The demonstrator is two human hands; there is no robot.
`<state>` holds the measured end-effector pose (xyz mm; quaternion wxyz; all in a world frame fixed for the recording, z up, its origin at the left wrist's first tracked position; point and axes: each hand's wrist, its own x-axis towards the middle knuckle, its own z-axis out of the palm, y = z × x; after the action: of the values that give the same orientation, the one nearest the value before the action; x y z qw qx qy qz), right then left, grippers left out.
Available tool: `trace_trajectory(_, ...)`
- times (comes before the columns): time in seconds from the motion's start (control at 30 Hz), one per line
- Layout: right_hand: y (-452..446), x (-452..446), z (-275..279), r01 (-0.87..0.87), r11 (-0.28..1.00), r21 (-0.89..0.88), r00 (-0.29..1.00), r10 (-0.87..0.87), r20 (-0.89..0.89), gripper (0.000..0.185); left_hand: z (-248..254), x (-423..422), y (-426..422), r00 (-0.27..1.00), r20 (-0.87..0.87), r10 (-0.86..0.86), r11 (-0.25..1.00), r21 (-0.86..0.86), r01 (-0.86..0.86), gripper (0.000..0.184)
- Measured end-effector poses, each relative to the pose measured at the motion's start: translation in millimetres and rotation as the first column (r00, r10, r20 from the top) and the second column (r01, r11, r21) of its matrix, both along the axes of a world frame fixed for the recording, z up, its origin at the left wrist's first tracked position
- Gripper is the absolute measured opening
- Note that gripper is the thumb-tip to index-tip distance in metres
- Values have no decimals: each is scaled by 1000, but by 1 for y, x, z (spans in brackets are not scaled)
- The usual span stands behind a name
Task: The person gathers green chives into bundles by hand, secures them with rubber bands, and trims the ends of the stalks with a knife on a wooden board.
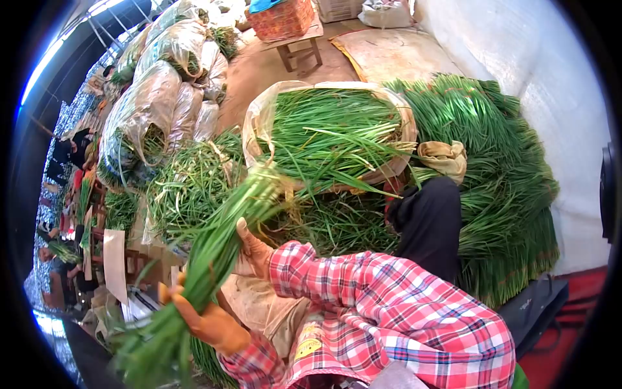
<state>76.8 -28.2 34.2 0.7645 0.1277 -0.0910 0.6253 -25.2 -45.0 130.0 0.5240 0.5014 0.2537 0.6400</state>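
1. An open sack point(254, 126) stood at the far middle, filled up to the rim with long green leaves point(330, 117); some pale stalks lay on top of them.
2. At far left there were several plastic sacks point(152, 97), with green leaves showing at their openings. A red patterned box point(282, 21) stood on a small wooden table point(298, 47) at the far side; its content I could not tell.
3. The green bunch point(217, 256) was in the air, on the near left side of the open sack. It was tilted, pale ends far and right, leafy ends near and left, and partly blurred.
4. The left hand point(217, 327) was grasping the leafy part, with its fingers spread around it.
5. The right hand point(258, 251) was against the bunch nearer to the pale ends, thumb raised. The bunch hid its fingers, so how closed they were cannot be told.
6. The right forearm reached toward the left, its elbow bent.
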Motion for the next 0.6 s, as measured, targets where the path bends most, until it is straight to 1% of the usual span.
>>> trace_trajectory(0.03,1,0,0,-63,996,-61,990,54,-129,65,-7,-2,-13,1000,-8,2,999,37,-2,28)
trace_trajectory(0.07,0,2,-2,-63,990,-122,993,50,-104,58,-16,-19,-4,1000,-9,-4,999,33,4,28)
trace_trajectory(0.1,-4,6,1,-59,981,-183,996,46,-78,52,-32,-44,19,843,252,-475,769,-348,537,27)
trace_trajectory(0.13,-3,7,-2,-52,981,-186,996,38,-76,52,-47,-69,44,455,622,-638,170,-462,870,27)
trace_trajectory(0.17,-1,9,-9,-135,975,-179,991,129,-43,48,-52,-82,52,570,545,-615,101,-662,743,31)
trace_trajectory(0.2,0,10,-13,-220,960,-176,975,221,-9,44,-56,-96,60,665,465,-585,10,-815,579,35)
trace_trajectory(0.23,0,11,-17,-220,959,-178,975,222,-8,44,-54,-120,59,737,11,-676,479,-753,451,38)
trace_trajectory(0.27,-2,11,-19,-236,951,-198,968,248,36,46,-52,-144,58,718,-527,-454,849,-501,169,41)
trace_trajectory(0.3,-4,12,-23,-253,943,-216,958,275,80,47,-48,-180,59,513,-791,-333,863,-37,504,38)
trace_trajectory(0.33,-4,14,-25,-312,930,-196,933,338,119,48,-32,-188,65,583,-704,-406,907,-229,355,50)
trace_trajectory(0.37,-5,13,-26,-316,928,-195,932,342,118,48,-33,-186,67,583,-706,-402,908,-228,350,50)
trace_trajectory(0.4,-7,12,-23,-268,934,-235,930,315,189,48,-28,-166,65,770,-385,-509,856,-325,403,51)
trace_trajectory(0.43,-9,11,-22,-223,936,-272,920,294,260,49,-24,-147,60,854,-7,-521,790,-384,479,52)
trace_trajectory(0.47,-6,10,-28,-217,935,-279,897,304,321,48,-40,-130,55,781,27,-624,711,-394,582,57)
trace_trajectory(0.5,-11,12,-20,-188,925,-331,873,312,376,49,-53,-109,46,704,60,-707,630,-397,667,62)
trace_trajectory(0.53,-10,7,-17,-82,938,-338,896,217,386,46,-65,-88,25,739,-165,-653,730,-398,556,69)
trace_trajectory(0.57,-7,1,-15,19,940,-341,909,126,398,42,-76,-64,3,727,-382,-571,814,-381,439,76)
trace_trajectory(0.6,-8,2,-19,-8,935,-355,910,154,384,43,-84,-54,-3,648,-291,-704,664,-594,455,62)
